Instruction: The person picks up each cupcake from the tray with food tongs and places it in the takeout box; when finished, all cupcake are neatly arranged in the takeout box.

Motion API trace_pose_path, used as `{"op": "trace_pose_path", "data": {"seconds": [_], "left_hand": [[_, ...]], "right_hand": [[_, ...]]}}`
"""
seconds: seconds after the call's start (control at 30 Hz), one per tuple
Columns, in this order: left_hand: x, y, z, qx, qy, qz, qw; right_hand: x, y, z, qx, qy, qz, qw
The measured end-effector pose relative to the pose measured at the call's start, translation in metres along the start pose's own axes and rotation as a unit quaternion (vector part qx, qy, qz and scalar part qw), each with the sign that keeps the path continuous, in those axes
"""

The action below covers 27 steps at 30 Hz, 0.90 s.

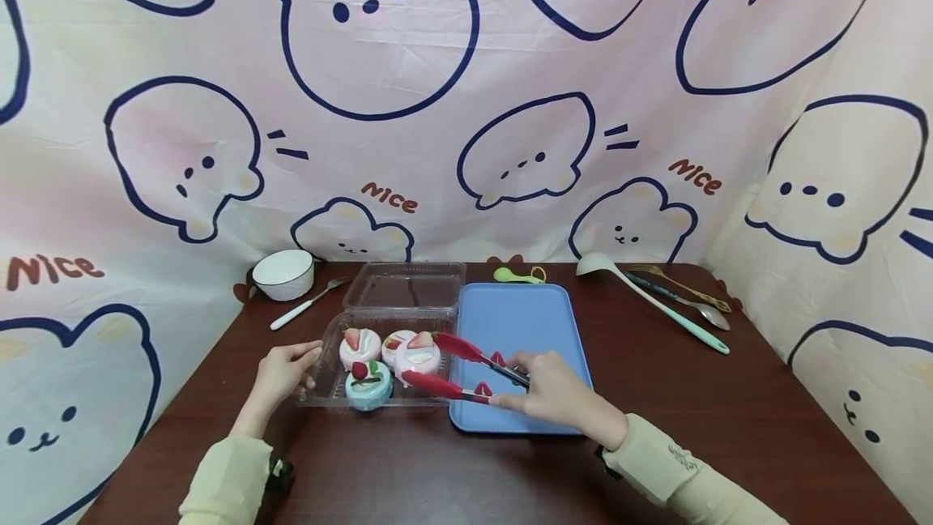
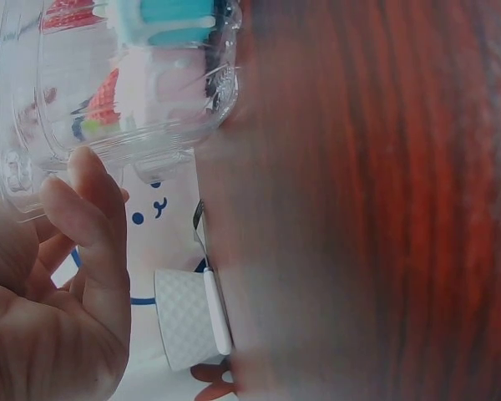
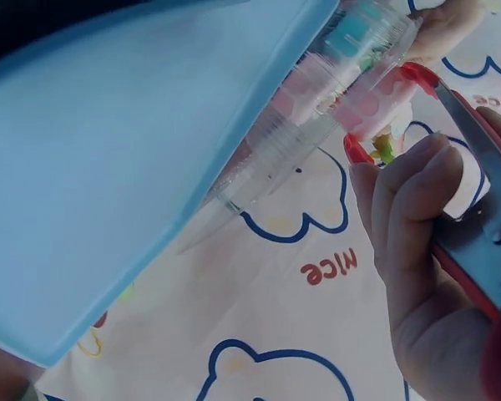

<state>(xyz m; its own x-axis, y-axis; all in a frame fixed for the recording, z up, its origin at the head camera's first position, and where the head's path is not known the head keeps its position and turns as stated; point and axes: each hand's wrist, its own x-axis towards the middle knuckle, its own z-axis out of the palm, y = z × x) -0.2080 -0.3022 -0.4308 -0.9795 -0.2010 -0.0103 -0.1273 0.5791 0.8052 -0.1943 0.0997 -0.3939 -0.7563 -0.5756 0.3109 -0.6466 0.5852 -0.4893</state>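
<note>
My left hand (image 1: 280, 375) pinches the left rim of a clear plastic cake box (image 1: 328, 403), seen from close by in the left wrist view. My right hand (image 1: 550, 391) grips metal tongs with red tips (image 1: 459, 347). Between those tips is a pink cake topped with strawberry (image 1: 419, 360); in the right wrist view it shows above the box's rim. A blue cake with a red berry (image 1: 368, 389) and another pink cake (image 1: 360, 351) sit in the box. A further cake (image 1: 394, 341) is partly hidden behind the one in the tongs.
Right of the box lies a blue tray (image 1: 510, 314), partly under my right hand. A white bowl (image 1: 284, 274) and a white-handled fork (image 1: 299, 310) are back left. A green spoon (image 1: 517, 275) lies behind the tray; a ladle (image 1: 656, 302) and other cutlery lie right.
</note>
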Motion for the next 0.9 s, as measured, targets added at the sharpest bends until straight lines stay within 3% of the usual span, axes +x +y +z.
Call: {"op": "trace_pose_path", "data": {"seconds": [0.37, 0.67, 0.9], "left_hand": [[0.000, 0.000, 0.001, 0.002, 0.001, 0.002, 1.0000], [0.000, 0.001, 0.002, -0.003, 0.000, -0.001, 1.0000], [0.000, 0.002, 0.001, -0.002, 0.001, -0.001, 1.0000]], "right_hand": [[0.016, -0.006, -0.009, -0.021, -0.075, 0.015, 0.997], [0.034, -0.021, -0.021, -0.079, -0.108, 0.012, 0.991], [0.040, -0.025, -0.022, -0.094, -0.118, 0.017, 0.988]]}}
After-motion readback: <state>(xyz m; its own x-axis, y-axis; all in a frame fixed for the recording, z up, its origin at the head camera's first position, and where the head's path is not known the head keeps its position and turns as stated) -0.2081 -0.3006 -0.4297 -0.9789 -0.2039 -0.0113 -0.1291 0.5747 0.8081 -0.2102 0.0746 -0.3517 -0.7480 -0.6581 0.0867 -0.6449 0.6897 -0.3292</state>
